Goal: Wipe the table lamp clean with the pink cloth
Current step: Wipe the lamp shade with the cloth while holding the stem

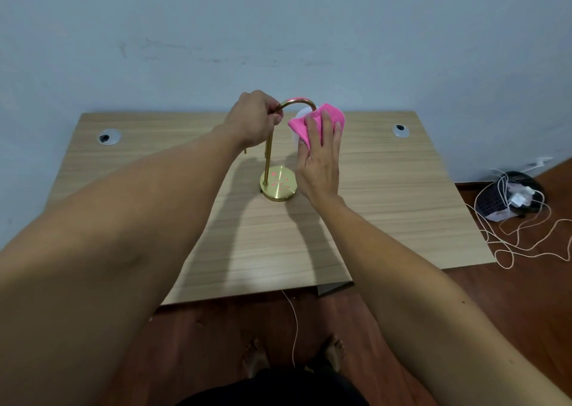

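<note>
At the near edge, two bare feet (335, 351) are seen on the dark red wooden floor (402, 306), and a thin pale cord (294, 328) is hung down from the front edge of the table (387, 219). Both bare forearms are stretched forward over the light wooden table top.

The right hand (322, 158) is laid flat, with the fingers (325, 127) spread, and the pink cloth (312, 120) is pressed under them against the white shade (298, 117) of the lamp (269, 154). Most of the shade is covered by the cloth and the hand; only a small white part is seen at the left of the cloth.

The left hand (255, 117) is closed around the golden tube of the lamp, just where the upright stem is bent into the arch. The arch is carried from this grip to the right, over to the shade. Below the left grip, the stem is seen to go down to the round golden base (278, 184), which is stood on the table near the right wrist. Pink reflections are seen on the base.

Farther away, one round cable hole (108, 136) is placed well to the left of the hands and another (400, 130) well to the right. On the floor at the right, a dark basket (492, 202) with white cables (526, 238) is seen. Behind the table, a pale blue wall (278, 34) is stood.
</note>
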Motion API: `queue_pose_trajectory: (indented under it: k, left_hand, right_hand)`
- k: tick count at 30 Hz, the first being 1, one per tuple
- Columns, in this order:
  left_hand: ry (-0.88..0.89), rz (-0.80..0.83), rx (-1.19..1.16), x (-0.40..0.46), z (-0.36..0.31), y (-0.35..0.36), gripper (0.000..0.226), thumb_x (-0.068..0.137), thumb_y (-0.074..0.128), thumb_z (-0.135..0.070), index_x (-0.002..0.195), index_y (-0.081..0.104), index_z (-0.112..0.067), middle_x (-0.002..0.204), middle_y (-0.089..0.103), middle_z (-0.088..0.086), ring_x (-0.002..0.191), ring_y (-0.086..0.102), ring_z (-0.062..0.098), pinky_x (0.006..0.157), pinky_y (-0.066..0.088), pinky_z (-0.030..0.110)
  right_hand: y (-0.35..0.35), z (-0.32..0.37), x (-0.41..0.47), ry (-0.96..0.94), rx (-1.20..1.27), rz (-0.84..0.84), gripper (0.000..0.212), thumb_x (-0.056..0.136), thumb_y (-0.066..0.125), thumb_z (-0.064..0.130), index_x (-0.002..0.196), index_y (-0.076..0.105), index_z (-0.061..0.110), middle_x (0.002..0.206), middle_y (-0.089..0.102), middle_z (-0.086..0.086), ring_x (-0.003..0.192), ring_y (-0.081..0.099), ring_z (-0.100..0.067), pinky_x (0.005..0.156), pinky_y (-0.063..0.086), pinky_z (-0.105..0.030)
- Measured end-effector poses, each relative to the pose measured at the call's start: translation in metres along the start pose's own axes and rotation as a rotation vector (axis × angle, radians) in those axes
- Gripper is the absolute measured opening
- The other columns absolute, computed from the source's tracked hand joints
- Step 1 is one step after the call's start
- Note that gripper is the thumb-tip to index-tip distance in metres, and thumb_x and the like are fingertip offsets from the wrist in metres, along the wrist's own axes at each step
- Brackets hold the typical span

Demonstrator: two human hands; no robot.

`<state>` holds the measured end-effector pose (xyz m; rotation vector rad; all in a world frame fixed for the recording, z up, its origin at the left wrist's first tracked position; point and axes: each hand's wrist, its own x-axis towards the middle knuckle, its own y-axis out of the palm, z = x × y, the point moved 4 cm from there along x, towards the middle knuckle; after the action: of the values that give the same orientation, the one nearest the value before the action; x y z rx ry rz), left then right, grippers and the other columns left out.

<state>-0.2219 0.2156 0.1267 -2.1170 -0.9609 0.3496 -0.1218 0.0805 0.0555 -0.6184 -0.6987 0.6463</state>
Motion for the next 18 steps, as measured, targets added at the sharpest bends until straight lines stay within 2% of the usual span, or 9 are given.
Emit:
queue_pose_trajectory:
  k: [2, 4, 6, 7, 10, 12, 14, 16, 18]
  left_hand:
    - [-0.002, 0.002, -0.001, 0.0, -0.001, 0.0, 0.017, 0.092, 0.06, -0.014, 0.085, 0.075, -0.016, 0.064, 0.058, -0.002, 0.062, 0.051, 0.017, 0.068, 0.041, 0.026]
    - [-0.011, 0.002, 0.001, -0.001, -0.001, 0.001, 0.017, 0.092, 0.06, -0.014, 0.087, 0.076, -0.016, 0.065, 0.059, -0.002, 0.065, 0.052, 0.018, 0.07, 0.043, 0.026]
    - [-0.013, -0.001, 0.001, -0.002, 0.0, 0.001, 0.017, 0.092, 0.06, -0.015, 0.087, 0.076, -0.017, 0.068, 0.06, 0.001, 0.069, 0.054, 0.021, 0.071, 0.046, 0.027]
    - [-0.012, -0.002, 0.002, -0.002, 0.0, 0.001, 0.017, 0.093, 0.06, -0.016, 0.088, 0.076, -0.017, 0.07, 0.061, 0.002, 0.07, 0.055, 0.022, 0.072, 0.047, 0.027]
    - [-0.012, -0.002, -0.008, 0.0, 0.0, 0.001, 0.016, 0.093, 0.06, -0.016, 0.087, 0.075, -0.018, 0.067, 0.061, -0.001, 0.065, 0.054, 0.017, 0.071, 0.045, 0.027]
    - [-0.011, -0.001, -0.006, 0.0, 0.0, 0.0, 0.017, 0.093, 0.06, -0.015, 0.085, 0.075, -0.019, 0.066, 0.059, -0.004, 0.065, 0.053, 0.016, 0.07, 0.043, 0.026]
    - [-0.012, 0.002, -0.004, 0.0, 0.0, 0.001, 0.017, 0.093, 0.06, -0.015, 0.085, 0.075, -0.019, 0.067, 0.06, -0.003, 0.067, 0.054, 0.018, 0.07, 0.043, 0.027]
    - [-0.015, 0.0, -0.002, -0.001, 0.0, 0.002, 0.017, 0.093, 0.06, -0.015, 0.085, 0.075, -0.019, 0.068, 0.061, -0.001, 0.07, 0.055, 0.02, 0.071, 0.043, 0.027]
    - [-0.017, -0.002, 0.0, -0.001, 0.0, 0.002, 0.017, 0.093, 0.06, -0.015, 0.086, 0.075, -0.018, 0.071, 0.062, 0.003, 0.072, 0.056, 0.022, 0.071, 0.045, 0.028]
  right_hand:
    - [-0.005, -0.004, -0.005, 0.025, 0.052, -0.013, 0.051, 0.11, 0.037, 0.024, 0.16, 0.032, 0.021, 0.171, 0.019, 0.0, 0.16, 0.009, -0.03, 0.124, 0.017, -0.031]
    - [-0.011, -0.014, -0.006, 0.108, 0.189, -0.068, 0.051, 0.11, 0.037, 0.021, 0.16, 0.031, 0.015, 0.169, 0.026, -0.003, 0.157, 0.022, -0.027, 0.127, 0.025, -0.044]
    - [-0.015, -0.017, 0.001, 0.174, 0.264, -0.092, 0.05, 0.11, 0.037, 0.023, 0.159, 0.034, 0.014, 0.165, 0.034, -0.005, 0.152, 0.033, -0.029, 0.116, 0.039, -0.058]
    - [-0.015, -0.016, 0.004, 0.168, 0.252, -0.078, 0.05, 0.11, 0.036, 0.024, 0.159, 0.033, 0.014, 0.166, 0.033, -0.005, 0.152, 0.033, -0.028, 0.117, 0.038, -0.058]
    - [-0.008, -0.008, 0.003, 0.026, 0.113, -0.015, 0.054, 0.11, 0.035, 0.022, 0.162, 0.026, 0.013, 0.171, 0.022, -0.005, 0.159, 0.013, -0.027, 0.129, 0.018, -0.041]
    - [-0.004, -0.009, -0.004, -0.075, 0.018, 0.021, 0.055, 0.11, 0.037, 0.019, 0.162, 0.022, 0.011, 0.172, 0.016, -0.007, 0.16, 0.005, -0.033, 0.13, 0.014, -0.044]
    - [-0.004, -0.016, -0.013, -0.15, -0.032, 0.047, 0.056, 0.11, 0.039, 0.017, 0.162, 0.021, 0.01, 0.172, 0.014, -0.01, 0.16, 0.004, -0.035, 0.13, 0.012, -0.039]
    - [-0.01, -0.026, -0.017, -0.084, 0.063, 0.047, 0.056, 0.111, 0.037, 0.023, 0.163, 0.02, 0.016, 0.173, 0.013, -0.005, 0.16, 0.013, -0.029, 0.126, 0.021, -0.03]
    - [-0.014, -0.03, -0.009, 0.113, 0.203, 0.022, 0.055, 0.111, 0.032, 0.035, 0.164, 0.019, 0.025, 0.171, 0.022, -0.001, 0.152, 0.035, -0.028, 0.12, 0.037, -0.038]
